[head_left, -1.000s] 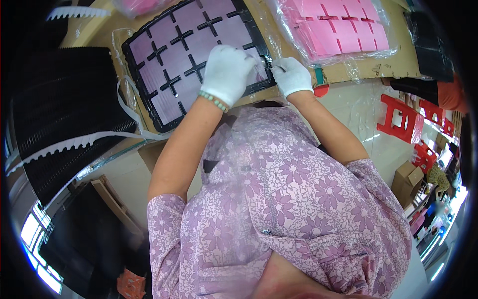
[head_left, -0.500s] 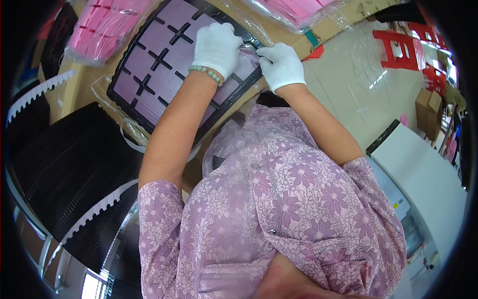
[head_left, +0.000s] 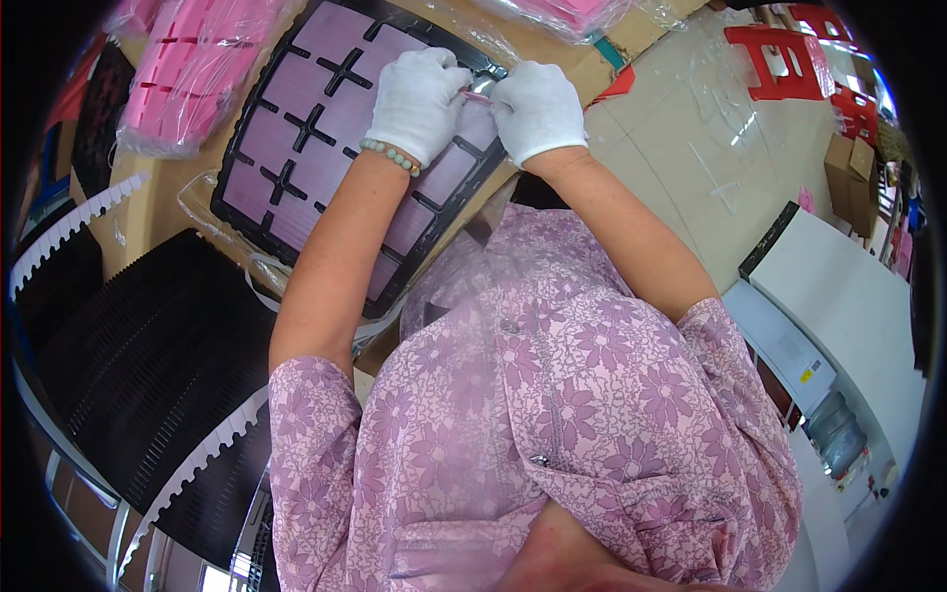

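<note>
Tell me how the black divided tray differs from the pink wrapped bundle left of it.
The black divided tray frames purple panels; the pink bundle sits in clear plastic. The left hand and right hand are at the tray; neither touches the bundle. Both lie on the tan table.

open room over left of black tray [head_left: 308, 125], left forearm [head_left: 335, 257] barring front

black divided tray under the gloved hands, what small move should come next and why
Probably ease the purple sheet edge down toward the black divided tray, since it appears raised between the left gloved hand and right gloved hand, close together over the tray's right side.
</note>
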The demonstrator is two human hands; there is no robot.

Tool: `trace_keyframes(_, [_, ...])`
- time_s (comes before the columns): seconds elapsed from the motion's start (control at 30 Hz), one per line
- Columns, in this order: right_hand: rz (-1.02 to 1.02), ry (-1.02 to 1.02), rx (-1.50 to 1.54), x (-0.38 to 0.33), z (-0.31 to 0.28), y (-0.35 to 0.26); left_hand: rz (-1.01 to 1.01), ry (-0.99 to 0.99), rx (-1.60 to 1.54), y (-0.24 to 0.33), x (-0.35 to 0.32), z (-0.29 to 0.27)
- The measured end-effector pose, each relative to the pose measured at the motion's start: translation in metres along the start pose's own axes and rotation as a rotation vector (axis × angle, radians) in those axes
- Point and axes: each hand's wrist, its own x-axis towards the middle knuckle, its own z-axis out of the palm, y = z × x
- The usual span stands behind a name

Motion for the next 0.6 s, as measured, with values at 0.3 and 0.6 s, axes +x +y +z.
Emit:
trace_keyframes(0.3, [0.056, -0.062, 0.222, 0.0039, -0.0046, 0.0055, -0.053, 0.023, -0.105, -0.0020, -0.0033, 0.0009])
trace_keyframes(0.6, [0.022, -0.006, 0.219, 0.0026, -0.0040, 0.0084, -0.088, 0.093, -0.136, 0.0001, -0.0044, 0.0052])
